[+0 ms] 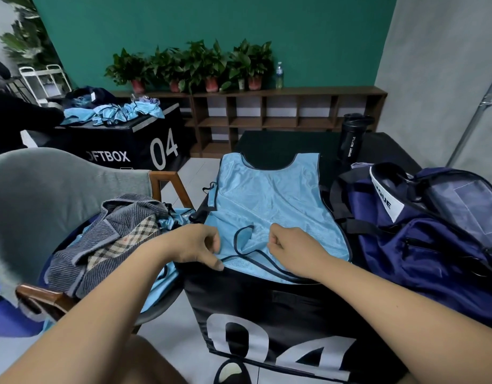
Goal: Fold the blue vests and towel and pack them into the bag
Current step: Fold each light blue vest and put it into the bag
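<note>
Grip check: left hand [195, 245] and right hand [289, 245] each pinch the near hem of the light-blue mesh vest [267, 195], spread flat on the black padded box [267, 300]. Uneven pull could bunch slippery mesh or drag it off; navy fabric bag [433, 245] sits right.

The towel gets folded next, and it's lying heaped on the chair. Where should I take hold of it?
Probably take the towel by its pale hemmed edge, which lies on top. Come from above and the right, because the chair back walls off the far left side.
</note>
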`<move>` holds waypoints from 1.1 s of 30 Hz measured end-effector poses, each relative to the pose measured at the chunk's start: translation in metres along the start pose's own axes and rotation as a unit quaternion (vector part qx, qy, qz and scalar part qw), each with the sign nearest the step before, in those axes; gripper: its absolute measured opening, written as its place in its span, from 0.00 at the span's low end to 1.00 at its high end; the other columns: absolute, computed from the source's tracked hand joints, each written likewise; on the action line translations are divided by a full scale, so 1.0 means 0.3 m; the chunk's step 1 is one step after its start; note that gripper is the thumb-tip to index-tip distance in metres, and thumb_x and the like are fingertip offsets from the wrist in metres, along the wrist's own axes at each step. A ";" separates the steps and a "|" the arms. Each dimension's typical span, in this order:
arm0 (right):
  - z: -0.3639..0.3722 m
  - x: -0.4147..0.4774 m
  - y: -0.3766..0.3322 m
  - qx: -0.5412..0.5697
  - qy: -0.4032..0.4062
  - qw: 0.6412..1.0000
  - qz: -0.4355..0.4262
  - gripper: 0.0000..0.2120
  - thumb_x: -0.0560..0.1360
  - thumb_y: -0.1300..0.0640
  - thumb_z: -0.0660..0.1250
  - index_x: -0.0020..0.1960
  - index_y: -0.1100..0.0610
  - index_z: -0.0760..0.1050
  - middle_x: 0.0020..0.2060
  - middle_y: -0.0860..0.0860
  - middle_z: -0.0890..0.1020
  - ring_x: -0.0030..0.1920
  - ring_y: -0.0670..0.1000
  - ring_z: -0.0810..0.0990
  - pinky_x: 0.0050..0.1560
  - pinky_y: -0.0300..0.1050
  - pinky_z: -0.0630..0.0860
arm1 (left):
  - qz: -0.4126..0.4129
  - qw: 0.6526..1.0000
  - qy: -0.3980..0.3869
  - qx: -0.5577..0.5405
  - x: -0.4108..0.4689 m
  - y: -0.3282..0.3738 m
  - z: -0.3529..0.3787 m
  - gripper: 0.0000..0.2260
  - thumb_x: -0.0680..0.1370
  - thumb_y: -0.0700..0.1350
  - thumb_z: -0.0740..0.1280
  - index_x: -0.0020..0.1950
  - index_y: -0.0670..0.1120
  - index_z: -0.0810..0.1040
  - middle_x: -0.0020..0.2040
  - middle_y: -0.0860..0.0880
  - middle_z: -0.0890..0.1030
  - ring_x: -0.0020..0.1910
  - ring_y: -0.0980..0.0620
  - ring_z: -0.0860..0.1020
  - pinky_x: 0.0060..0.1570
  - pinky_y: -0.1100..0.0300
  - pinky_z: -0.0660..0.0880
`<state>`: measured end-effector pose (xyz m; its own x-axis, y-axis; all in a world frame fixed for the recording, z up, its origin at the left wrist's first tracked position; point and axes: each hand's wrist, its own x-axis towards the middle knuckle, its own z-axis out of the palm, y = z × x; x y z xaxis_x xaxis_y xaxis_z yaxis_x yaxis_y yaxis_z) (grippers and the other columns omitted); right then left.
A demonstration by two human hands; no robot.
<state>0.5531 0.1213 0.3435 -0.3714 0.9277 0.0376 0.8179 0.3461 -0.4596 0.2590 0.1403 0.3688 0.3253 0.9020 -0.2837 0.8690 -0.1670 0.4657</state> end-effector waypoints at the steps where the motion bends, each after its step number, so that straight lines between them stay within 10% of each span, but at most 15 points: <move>1: 0.000 0.002 0.000 0.002 0.001 1.000 0.002 0.07 0.84 0.51 0.59 0.48 0.50 0.70 0.39 0.48 0.80 0.40 0.54 0.80 0.44 0.56 0.79 | -0.002 0.999 -0.012 0.035 -0.004 0.007 0.007 0.21 0.63 0.58 0.85 0.47 0.54 0.79 0.45 0.55 0.83 0.44 0.54 0.80 0.48 0.54 0.77; 8: -0.002 0.009 0.000 0.011 -0.010 1.000 0.015 0.07 0.84 0.51 0.59 0.48 0.49 0.70 0.40 0.47 0.81 0.39 0.52 0.79 0.44 0.55 0.80 | 0.017 0.989 0.044 0.142 -0.027 -0.008 -0.006 0.07 0.72 0.43 0.75 0.43 0.54 0.81 0.42 0.56 0.83 0.42 0.54 0.81 0.42 0.62 0.75; 16: -0.012 0.009 0.004 0.017 -0.009 0.999 -0.049 0.07 0.84 0.50 0.62 0.47 0.49 0.71 0.44 0.45 0.78 0.42 0.47 0.76 0.48 0.48 0.77 | -0.046 0.991 -0.073 0.098 -0.092 -0.034 -0.064 0.11 0.76 0.41 0.70 0.44 0.57 0.88 0.44 0.59 0.87 0.47 0.58 0.85 0.57 0.55 0.82; 24: -0.007 -0.008 0.008 -0.005 -0.062 0.992 -0.114 0.06 0.83 0.47 0.64 0.47 0.44 0.71 0.45 0.43 0.78 0.45 0.43 0.75 0.47 0.42 0.73 | 0.033 0.982 0.185 0.015 -0.018 0.062 -0.001 0.06 0.80 0.55 0.70 0.46 0.54 0.78 0.38 0.53 0.83 0.38 0.51 0.82 0.43 0.49 0.80; 29: 0.003 -0.010 -0.003 -0.014 -0.063 0.991 -0.115 0.07 0.82 0.47 0.64 0.46 0.45 0.71 0.42 0.43 0.79 0.44 0.45 0.77 0.49 0.49 0.79 | 0.037 0.975 0.202 0.082 0.084 0.122 0.087 0.22 0.74 0.69 0.73 0.55 0.55 0.75 0.46 0.55 0.79 0.44 0.56 0.78 0.45 0.53 0.78; 33: 0.003 -0.013 -0.004 -0.015 -0.079 0.991 -0.110 0.07 0.82 0.47 0.64 0.45 0.45 0.71 0.41 0.43 0.79 0.43 0.46 0.78 0.48 0.51 0.79 | 0.014 0.975 0.196 0.102 0.124 0.125 0.111 0.18 0.73 0.58 0.75 0.56 0.53 0.72 0.45 0.53 0.81 0.45 0.49 0.80 0.44 0.48 0.80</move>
<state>0.5531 0.1171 0.3430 -0.6036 0.7973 -0.0060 0.7219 0.5433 -0.4286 0.3162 0.1544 0.3479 0.2172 0.9723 0.0868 0.9309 -0.2330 0.2812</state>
